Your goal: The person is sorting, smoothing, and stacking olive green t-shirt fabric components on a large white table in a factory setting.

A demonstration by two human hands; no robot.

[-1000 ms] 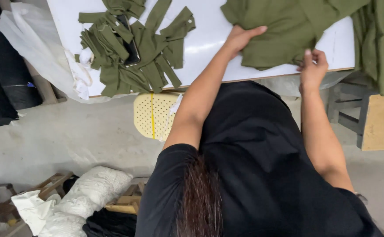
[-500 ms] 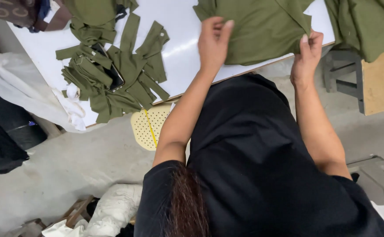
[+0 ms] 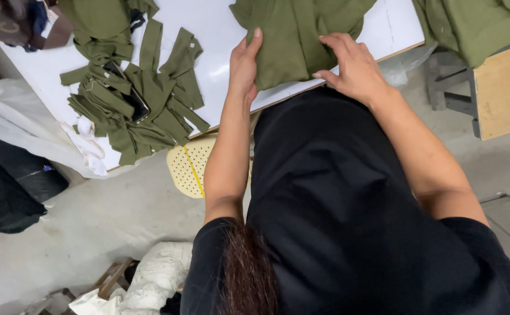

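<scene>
Hands flat on olive cloth, strip pile beside, white table

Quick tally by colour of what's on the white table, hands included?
Olive green fabric: 2, the folded piece under both hands and the heap of cut strips
Black phone lying in the strips: 1
White cloth scrap at the table edge: 1
Hands: 2, left hand and right hand
Total: 6

Both hands, left hand and right hand, press seemingly folded olive fabric.
</scene>
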